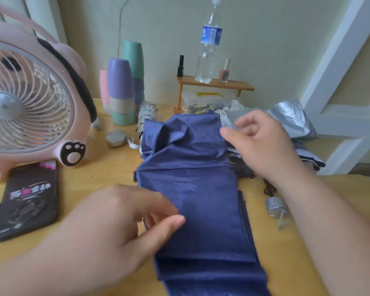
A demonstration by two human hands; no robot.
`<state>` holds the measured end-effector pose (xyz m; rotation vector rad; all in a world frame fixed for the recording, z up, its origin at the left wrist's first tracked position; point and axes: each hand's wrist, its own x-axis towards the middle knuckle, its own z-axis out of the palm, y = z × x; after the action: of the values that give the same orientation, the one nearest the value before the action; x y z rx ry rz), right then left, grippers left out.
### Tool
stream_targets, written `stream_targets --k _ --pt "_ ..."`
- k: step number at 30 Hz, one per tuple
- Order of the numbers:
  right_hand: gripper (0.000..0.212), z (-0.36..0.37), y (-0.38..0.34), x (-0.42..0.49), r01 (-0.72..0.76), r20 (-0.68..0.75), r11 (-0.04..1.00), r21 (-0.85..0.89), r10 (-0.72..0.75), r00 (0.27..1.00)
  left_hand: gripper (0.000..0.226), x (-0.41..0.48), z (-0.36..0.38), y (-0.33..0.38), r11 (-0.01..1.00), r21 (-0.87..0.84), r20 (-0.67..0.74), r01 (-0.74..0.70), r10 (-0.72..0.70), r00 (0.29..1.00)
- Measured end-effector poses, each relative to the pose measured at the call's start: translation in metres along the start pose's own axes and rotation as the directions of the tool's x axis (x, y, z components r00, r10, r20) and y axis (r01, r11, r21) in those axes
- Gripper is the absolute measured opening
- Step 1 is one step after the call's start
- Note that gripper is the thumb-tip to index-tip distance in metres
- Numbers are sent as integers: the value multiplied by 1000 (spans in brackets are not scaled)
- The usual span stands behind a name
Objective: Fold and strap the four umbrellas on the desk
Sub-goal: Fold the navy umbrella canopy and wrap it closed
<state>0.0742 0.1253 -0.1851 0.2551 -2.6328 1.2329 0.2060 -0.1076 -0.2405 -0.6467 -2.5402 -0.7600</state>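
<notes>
A navy blue umbrella (pixel 192 189) lies collapsed along the middle of the wooden desk (pixel 107 167), its cloth spread in flat pleats. My left hand (pixel 124 218) rests at the cloth's left edge, thumb and fingers on the fabric. My right hand (pixel 259 144) hovers over the cloth's upper right edge, fingers loosely bent, holding nothing. A silver umbrella (pixel 291 118) lies crumpled at the back right. A folded patterned umbrella (pixel 143 118) lies behind the navy one at the left. Dark cloth of another umbrella (pixel 308 159) shows under my right hand.
A pink fan (pixel 30 99) stands at the left with a black phone (pixel 28 199) before it. Stacked cups (pixel 122 90), a small wooden shelf (pixel 214 84) with a water bottle (pixel 207 43) and nail polish line the back. A silver handle (pixel 276 207) lies at the right.
</notes>
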Motion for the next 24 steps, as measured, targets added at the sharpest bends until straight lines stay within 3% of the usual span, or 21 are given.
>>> stream_targets --k 1,3,6,7,10,13,16,19,22,24 --pt "44 6 -1 12 6 -58 996 88 -1 998 19 0 5 -9 999 -30 -93 43 -45 995" --pt "73 22 -7 28 -1 20 981 193 -3 1000 15 7 13 -20 983 -48 -252 175 -181 951" --pt "90 38 -19 44 -20 94 938 347 -13 995 10 13 16 -38 959 -44 -390 279 -273 879" --pt "91 38 -24 46 -16 92 912 410 -24 995 4 14 17 -43 951 -42 -406 305 -296 865" --pt "83 32 -32 45 7 88 852 524 -62 994 39 19 21 -55 928 25 -377 372 -335 863" --pt "71 22 -22 43 24 68 774 632 -86 994 61 23 27 -59 901 74 -247 428 -399 883" --pt "61 12 -9 36 -12 82 589 808 -93 992 58 25 29 -60 885 103 -164 453 -435 886" --pt "56 4 2 29 -106 130 463 880 -21 991 46 25 33 -61 907 127 -176 400 -376 910" --pt "61 -1 10 16 -169 203 433 885 -33 979 46 25 34 -62 916 132 -201 380 -350 915" --pt "59 -2 9 0 -200 251 469 860 -47 967 48 24 31 -59 938 119 -256 325 -287 923"
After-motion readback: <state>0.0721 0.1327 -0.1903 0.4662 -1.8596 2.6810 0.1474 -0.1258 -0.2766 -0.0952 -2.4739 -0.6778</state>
